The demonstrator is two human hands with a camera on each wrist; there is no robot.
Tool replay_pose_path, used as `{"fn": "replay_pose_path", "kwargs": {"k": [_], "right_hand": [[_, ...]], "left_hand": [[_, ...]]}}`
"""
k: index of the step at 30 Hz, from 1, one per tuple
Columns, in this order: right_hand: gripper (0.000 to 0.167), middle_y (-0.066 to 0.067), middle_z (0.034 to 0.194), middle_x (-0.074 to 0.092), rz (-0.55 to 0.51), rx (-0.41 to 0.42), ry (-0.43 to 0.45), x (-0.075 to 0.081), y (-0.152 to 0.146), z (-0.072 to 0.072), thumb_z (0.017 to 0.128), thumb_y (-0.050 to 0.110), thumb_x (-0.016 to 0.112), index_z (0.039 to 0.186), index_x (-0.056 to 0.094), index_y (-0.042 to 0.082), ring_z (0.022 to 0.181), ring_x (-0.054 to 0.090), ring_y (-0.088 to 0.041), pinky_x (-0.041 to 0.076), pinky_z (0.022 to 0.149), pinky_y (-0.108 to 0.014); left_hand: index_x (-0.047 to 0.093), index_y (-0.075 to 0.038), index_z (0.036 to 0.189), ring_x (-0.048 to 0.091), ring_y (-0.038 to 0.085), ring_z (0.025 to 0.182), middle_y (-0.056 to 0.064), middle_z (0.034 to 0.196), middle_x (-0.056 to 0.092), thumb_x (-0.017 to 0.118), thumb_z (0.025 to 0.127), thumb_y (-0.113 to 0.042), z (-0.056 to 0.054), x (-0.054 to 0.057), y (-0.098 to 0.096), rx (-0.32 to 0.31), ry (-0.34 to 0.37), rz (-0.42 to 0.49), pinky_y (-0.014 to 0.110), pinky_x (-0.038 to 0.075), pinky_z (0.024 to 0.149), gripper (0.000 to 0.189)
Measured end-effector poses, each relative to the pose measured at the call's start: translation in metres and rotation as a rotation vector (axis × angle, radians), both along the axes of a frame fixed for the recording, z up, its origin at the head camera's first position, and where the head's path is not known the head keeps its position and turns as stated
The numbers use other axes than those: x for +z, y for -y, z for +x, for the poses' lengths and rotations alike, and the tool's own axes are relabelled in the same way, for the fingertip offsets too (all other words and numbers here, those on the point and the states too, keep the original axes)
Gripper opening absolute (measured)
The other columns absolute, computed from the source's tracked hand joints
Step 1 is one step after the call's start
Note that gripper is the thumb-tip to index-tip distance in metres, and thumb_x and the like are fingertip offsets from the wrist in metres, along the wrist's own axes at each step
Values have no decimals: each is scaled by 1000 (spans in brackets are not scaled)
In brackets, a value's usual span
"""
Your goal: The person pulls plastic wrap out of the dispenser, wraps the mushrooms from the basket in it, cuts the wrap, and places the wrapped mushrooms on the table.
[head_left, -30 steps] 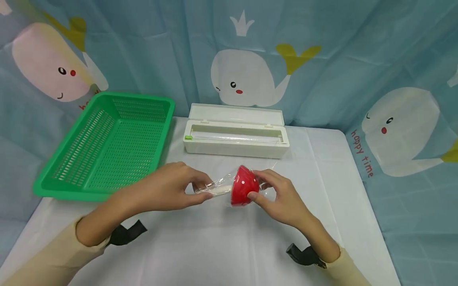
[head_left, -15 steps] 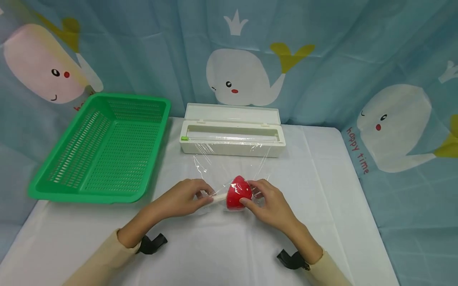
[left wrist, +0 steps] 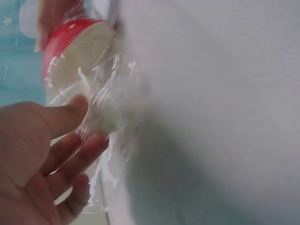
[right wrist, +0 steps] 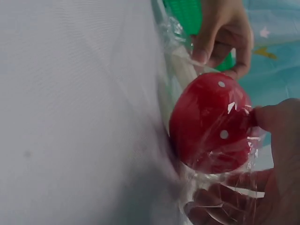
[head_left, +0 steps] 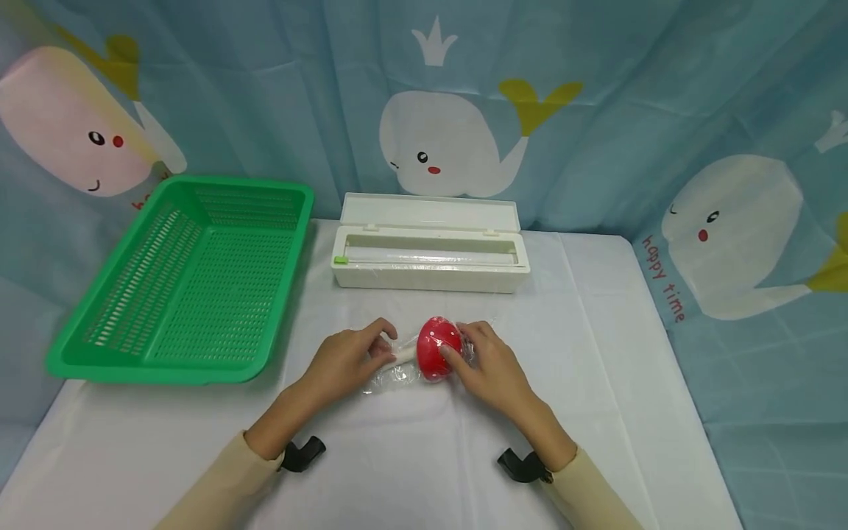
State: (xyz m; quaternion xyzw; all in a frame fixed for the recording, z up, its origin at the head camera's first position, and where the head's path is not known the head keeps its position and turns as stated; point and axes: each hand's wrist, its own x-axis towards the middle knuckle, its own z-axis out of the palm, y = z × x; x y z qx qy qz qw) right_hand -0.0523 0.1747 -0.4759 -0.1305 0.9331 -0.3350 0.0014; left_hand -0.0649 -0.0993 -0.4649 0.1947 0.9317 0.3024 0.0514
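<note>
A toy mushroom with a red, white-dotted cap and a cream stem lies sideways between both hands, wrapped in clear cling film. My left hand pinches the film-covered stem end; in the left wrist view its thumb presses the film from one side, with fingers opposite. On the cap's right side, my right hand grips the mushroom, thumb on the front and fingers behind. Crumpled film bunches by those fingers in the right wrist view, where the glossy cap faces the camera.
A white cling film box with its lid raised stands behind the hands, a film roll inside. At the left is a green perforated basket. A blue whale-print curtain hangs behind the white-covered table.
Both hands have shifted slightly with the mushroom, my left arm moving rightward. Film that stretched toward the box half a second ago is now gathered close around the mushroom.
</note>
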Motion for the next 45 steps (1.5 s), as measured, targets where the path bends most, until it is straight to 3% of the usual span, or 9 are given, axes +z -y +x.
{"fn": "replay_pose_path", "kwargs": {"k": [4,8,11,14,19,22,28,35,45], "right_hand": [[63,-11,145,58,-65,14,-65,-5,5,-7,98,36,74,154,53,18,134,60,-27,60,103,-51],[40,-6,138,63,-105,48,-163,-8,7,-12,103,26,69,141,67,20,131,63,-23,59,105,-47],[39,-3,133,66,-108,58,-164,-8,8,-14,102,26,70,140,68,19,124,67,-20,61,102,-43],[53,-3,136,64,-88,78,-138,-8,9,-14,96,32,77,146,64,19,124,67,-21,63,99,-42],[88,-5,140,59,-23,127,-147,-10,10,-13,78,39,94,154,53,19,129,63,-22,63,97,-41],[96,-5,140,58,14,124,-162,-12,11,-14,74,37,98,155,51,20,130,62,-22,63,99,-41],[96,-8,136,61,74,107,-207,-16,15,-18,73,37,98,155,51,20,126,65,-24,65,93,-40],[92,-5,130,62,97,100,-242,-19,19,-20,76,41,95,153,49,24,120,65,-22,65,90,-40],[75,-4,138,61,68,121,-190,-12,14,-22,84,43,88,149,55,24,125,65,-21,64,93,-43]], "left_hand": [[79,-20,110,74,19,95,-1,112,76,87,87,-15,2,-9,-2,-8,-173,-57,38,59,80,24],[83,-18,109,70,22,100,2,113,72,86,90,-25,7,-13,-4,-42,-304,-124,39,57,86,21],[81,-17,119,70,20,104,0,115,73,87,87,-41,11,-14,-4,-74,-302,-174,39,55,90,41],[77,-16,128,71,21,111,0,119,74,90,84,-43,13,-16,-3,-88,-276,-209,40,55,95,54],[77,-15,127,72,21,109,0,116,79,87,88,-25,10,-21,0,-76,-321,-193,38,55,91,41],[78,-15,123,73,19,105,0,111,81,85,90,-21,8,-24,1,-64,-344,-168,37,55,89,34],[80,-14,119,75,18,100,0,107,82,84,90,-16,5,-28,-1,-35,-359,-138,36,55,86,29],[79,-12,119,67,25,112,5,116,73,80,92,-11,5,-32,-6,-11,-365,-143,42,52,95,27],[82,-16,120,70,18,98,-1,106,74,87,88,-24,4,-32,-4,2,-357,-144,35,53,86,33]]}}
